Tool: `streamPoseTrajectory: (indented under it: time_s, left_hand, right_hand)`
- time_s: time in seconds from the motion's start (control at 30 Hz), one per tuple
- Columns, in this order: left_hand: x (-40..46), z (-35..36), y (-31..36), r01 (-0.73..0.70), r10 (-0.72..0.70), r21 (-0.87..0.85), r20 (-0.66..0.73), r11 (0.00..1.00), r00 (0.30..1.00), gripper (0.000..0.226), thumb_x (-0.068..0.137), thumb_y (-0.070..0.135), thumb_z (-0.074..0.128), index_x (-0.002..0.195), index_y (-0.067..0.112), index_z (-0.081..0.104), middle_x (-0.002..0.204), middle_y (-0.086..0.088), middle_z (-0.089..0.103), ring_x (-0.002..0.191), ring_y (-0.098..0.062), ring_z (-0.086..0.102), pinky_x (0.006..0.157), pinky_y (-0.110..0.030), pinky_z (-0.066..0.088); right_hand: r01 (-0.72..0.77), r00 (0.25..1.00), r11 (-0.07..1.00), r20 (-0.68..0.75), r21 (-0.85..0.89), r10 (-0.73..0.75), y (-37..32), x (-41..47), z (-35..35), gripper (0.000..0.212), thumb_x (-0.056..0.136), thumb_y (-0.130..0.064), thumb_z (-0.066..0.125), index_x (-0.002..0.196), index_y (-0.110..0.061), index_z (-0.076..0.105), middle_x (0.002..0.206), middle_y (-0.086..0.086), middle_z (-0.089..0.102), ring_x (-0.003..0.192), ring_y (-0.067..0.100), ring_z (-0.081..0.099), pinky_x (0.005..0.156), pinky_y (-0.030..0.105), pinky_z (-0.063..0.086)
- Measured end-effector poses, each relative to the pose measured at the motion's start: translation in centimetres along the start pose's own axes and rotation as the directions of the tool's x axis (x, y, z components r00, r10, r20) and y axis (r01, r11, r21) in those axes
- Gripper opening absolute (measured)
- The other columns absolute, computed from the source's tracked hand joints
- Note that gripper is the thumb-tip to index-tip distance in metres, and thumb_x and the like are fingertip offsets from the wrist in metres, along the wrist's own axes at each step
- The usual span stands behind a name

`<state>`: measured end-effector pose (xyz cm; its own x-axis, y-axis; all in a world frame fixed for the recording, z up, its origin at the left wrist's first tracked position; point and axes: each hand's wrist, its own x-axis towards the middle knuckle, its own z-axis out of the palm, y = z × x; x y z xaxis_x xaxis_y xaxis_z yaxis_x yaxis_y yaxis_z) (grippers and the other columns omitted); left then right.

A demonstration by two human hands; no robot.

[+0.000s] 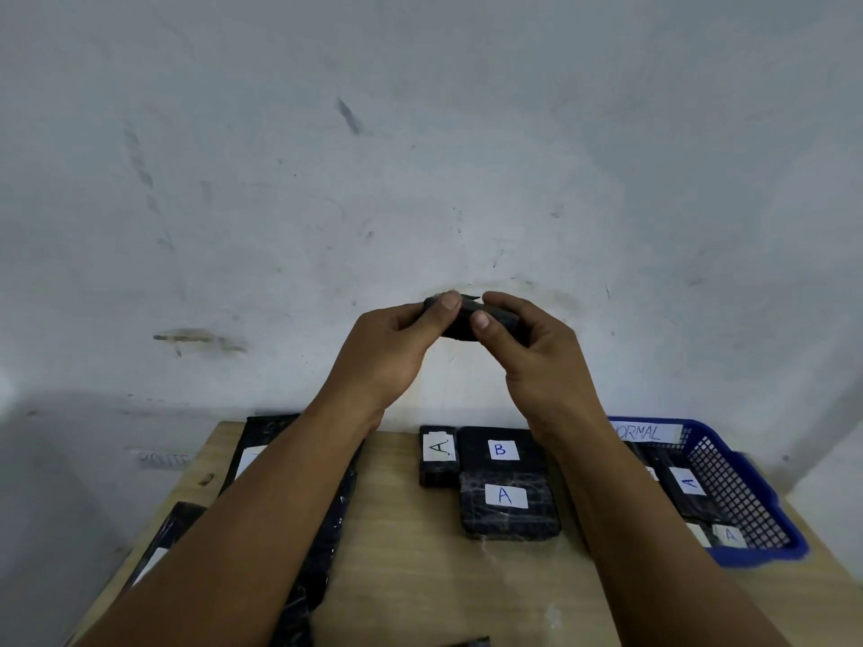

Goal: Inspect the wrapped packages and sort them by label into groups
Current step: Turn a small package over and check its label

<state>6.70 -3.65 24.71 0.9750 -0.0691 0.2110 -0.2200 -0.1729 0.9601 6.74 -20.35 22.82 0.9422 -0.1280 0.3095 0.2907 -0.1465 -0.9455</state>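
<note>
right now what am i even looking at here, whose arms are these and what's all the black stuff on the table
There is no machine here. The one picture comes from a camera worn on a person's head, looking forward and down, so the two arms are that person's own. The left hand and the right hand together hold a small black wrapped package up in front of the wall; its label cannot be seen. Below, on a wooden table, lie more black packages with white labels: a narrow one marked A, one marked B and another A. On the right stands a blue basket with a tag reading NORMAL, holding packages marked A.
</note>
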Motion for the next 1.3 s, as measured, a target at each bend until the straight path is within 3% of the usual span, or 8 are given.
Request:
streamPoseTrajectory:
  time_s: [0.1,0.23,0.37,0.5,0.73,0.87,1.07,1.3]
  left_hand:
    - [0.3,0.0,-0.4,-0.002,0.002,-0.007,-0.055,1.0,0.998,0.019,0.095,0.052,0.061,0.084,0.047,0.075,0.092,0.024,0.076,0.097,0.004,0.068,0.085,-0.02,0.047]
    - [0.5,-0.2,-1.2,-0.12,0.116,-0.042,-0.08,0.992,0.99,0.018,0.097,0.032,0.068,0.113,0.034,0.077,0.106,0.02,0.077,0.107,0.006,0.067,0.1,-0.025,0.048]
    - [0.5,-0.3,-1.7,-0.16,0.16,-0.035,-0.007,0.987,0.987,0.03,0.094,0.025,0.073,0.123,0.031,0.072,0.114,0.013,0.076,0.117,-0.003,0.067,0.11,-0.035,0.046]
    - [0.3,-0.1,-1.4,-0.092,0.095,-0.103,0.024,0.99,0.995,0.027,0.094,0.03,0.072,0.121,0.031,0.074,0.104,0.006,0.08,0.11,-0.005,0.07,0.105,-0.029,0.046]
    - [0.7,0.2,-1.8,-0.099,0.088,-0.133,-0.087,0.986,0.992,0.021,0.095,0.016,0.072,0.11,0.031,0.076,0.096,0.006,0.08,0.101,-0.006,0.074,0.094,-0.021,0.05]
    - [0.7,0.0,-1.6,-0.091,0.083,-0.185,-0.049,0.979,0.995,0.029,0.092,0.018,0.075,0.12,0.024,0.074,0.109,0.004,0.079,0.111,-0.007,0.07,0.103,-0.025,0.048]
    - [0.6,-0.1,-1.1,-0.011,0.004,-0.172,-0.043,0.985,0.999,0.009,0.095,0.037,0.068,0.094,0.036,0.077,0.092,0.024,0.077,0.087,0.016,0.067,0.079,-0.015,0.047]
    - [0.6,-0.3,-1.6,-0.123,0.115,-0.163,-0.056,0.979,0.992,0.022,0.095,0.009,0.068,0.115,0.017,0.076,0.107,0.004,0.079,0.107,-0.009,0.072,0.093,-0.019,0.052]
  right_hand:
    - [-0.013,1.0,0.999,0.022,-0.041,0.014,0.0,-0.1,0.1,0.064,0.089,-0.044,0.077,0.147,-0.025,0.058,0.125,-0.01,0.071,0.117,0.003,0.066,0.098,0.02,0.05]
    - [-0.216,0.976,0.973,0.013,0.08,0.216,-0.6,-0.7,0.2,0.1,0.067,-0.081,0.062,0.155,-0.036,0.045,0.13,-0.008,0.064,0.109,0.011,0.068,0.098,0.038,0.058]
    - [-0.251,0.968,0.952,0.028,0.173,0.25,-0.3,-0.7,0.1,0.067,0.092,-0.047,0.071,0.15,-0.02,0.052,0.11,-0.001,0.075,0.086,0.009,0.075,0.09,0.033,0.061]
    - [-0.177,0.983,0.971,-0.008,0.162,0.181,0.1,-0.4,0.1,0.066,0.095,-0.026,0.075,0.154,-0.014,0.048,0.09,-0.004,0.08,0.096,0.009,0.076,0.106,0.04,0.055]
    - [-0.176,0.984,0.971,-0.009,0.159,0.18,0.2,-0.6,0.2,0.079,0.081,-0.046,0.08,0.15,-0.019,0.054,0.092,-0.001,0.08,0.098,0.012,0.073,0.108,0.046,0.054]
    - [-0.136,0.991,0.979,0.032,0.15,0.133,0.2,-0.7,0.0,0.009,0.093,-0.039,0.074,0.093,-0.032,0.08,0.088,-0.006,0.075,0.09,0.013,0.065,0.101,0.05,0.057]
    - [-0.056,0.995,0.993,0.09,0.106,0.047,-0.4,-0.7,-0.1,0.01,0.099,-0.023,0.07,0.103,-0.029,0.076,0.09,-0.018,0.079,0.088,-0.004,0.071,0.089,0.028,0.053]
    - [-0.172,0.984,0.976,0.075,0.131,0.163,-0.6,-1.0,0.3,0.021,0.092,-0.054,0.068,0.102,-0.039,0.078,0.105,-0.008,0.079,0.094,0.008,0.073,0.092,0.038,0.059]
